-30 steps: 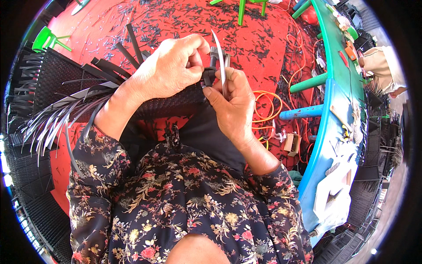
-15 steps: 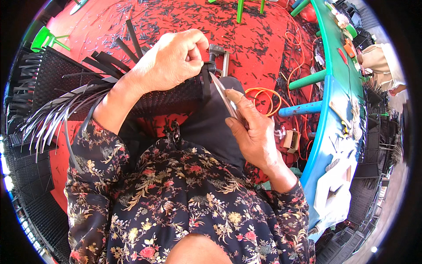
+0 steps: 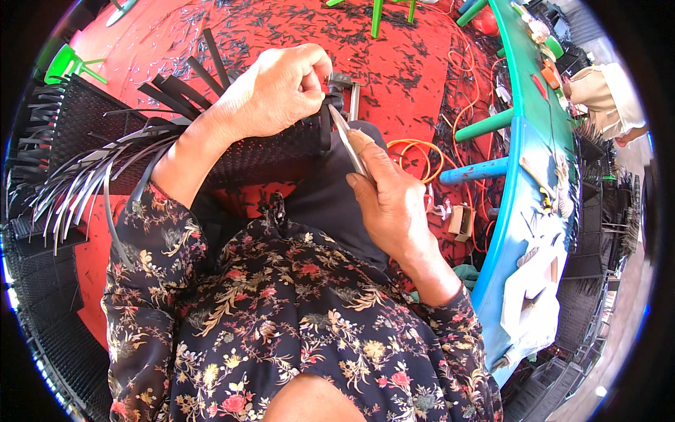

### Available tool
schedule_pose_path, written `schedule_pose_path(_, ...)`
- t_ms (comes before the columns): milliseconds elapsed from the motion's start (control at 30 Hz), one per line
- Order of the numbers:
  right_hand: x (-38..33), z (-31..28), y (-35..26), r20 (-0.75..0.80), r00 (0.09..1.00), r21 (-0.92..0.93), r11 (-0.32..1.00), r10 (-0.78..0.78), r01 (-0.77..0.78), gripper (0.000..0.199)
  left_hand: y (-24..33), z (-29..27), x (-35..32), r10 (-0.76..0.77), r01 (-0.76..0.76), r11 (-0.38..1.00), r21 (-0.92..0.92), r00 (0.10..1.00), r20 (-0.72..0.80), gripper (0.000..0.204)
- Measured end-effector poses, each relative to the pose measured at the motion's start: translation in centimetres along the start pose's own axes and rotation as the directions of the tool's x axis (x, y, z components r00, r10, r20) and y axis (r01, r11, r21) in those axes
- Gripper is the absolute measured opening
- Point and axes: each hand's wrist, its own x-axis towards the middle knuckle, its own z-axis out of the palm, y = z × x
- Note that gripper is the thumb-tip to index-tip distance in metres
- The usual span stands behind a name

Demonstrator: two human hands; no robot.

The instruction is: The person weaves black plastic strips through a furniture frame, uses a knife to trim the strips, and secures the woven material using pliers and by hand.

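Observation:
A black woven panel (image 3: 232, 151) of plastic strips lies across my lap, with loose strip ends fanning out at the left. My left hand (image 3: 278, 91) is closed on a black strip at the panel's right edge. My right hand (image 3: 390, 200) holds a thin metal blade tool (image 3: 346, 137), its tip pointing up at the spot where my left hand pinches the strip. My forearms are in dark floral sleeves.
A red mat (image 3: 394, 56) strewn with black offcuts covers the floor. A green-and-blue table (image 3: 524, 162) with small tools stands at the right, orange cord (image 3: 415, 151) coiled beneath it. Another person's sleeve (image 3: 605, 98) shows at the far right. Green stools stand at the top.
My right hand has slid down and away from the left, drawing the blade tool lower along the panel's edge. My left hand has kept its grip near the strip.

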Motion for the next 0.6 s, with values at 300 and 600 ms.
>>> schedule_pose_path(300, 0.2, 4.4, 1.4, -0.224, 0.969, 0.193, 0.979, 0.103, -0.059, 0.042, 0.0, 0.0, 0.4, 0.002, -0.002, 1.0, 0.0, 1.0, 0.007, 0.018)
schedule_pose_path(600, 0.8, 7.4, 5.2, -0.432, 0.882, 0.08, 0.966, -0.188, 0.245, 0.038, 0.4, -0.8, 0.1, -0.083, 0.085, 0.996, -0.018, 0.993, 0.084, 0.019)
